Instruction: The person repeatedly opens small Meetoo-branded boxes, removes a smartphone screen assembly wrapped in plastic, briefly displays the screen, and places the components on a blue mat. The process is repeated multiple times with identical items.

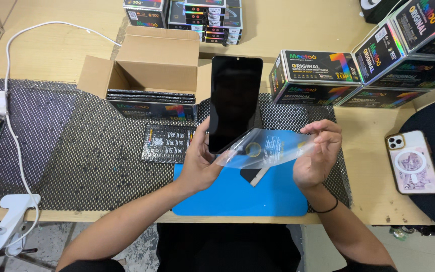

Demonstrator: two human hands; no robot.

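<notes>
My left hand grips the lower edge of a black phone screen panel, holding it upright above the table. My right hand pinches the right end of a clear plastic sleeve, which stretches across to the panel's bottom corner. Both are held over a blue work mat lying on a dark mesh mat.
An open cardboard box holding flat black packages stands behind the mesh mat, with a black leaflet in front of it. Stacks of black printed boxes fill the back right. A phone in a pale case lies right. White cable runs left.
</notes>
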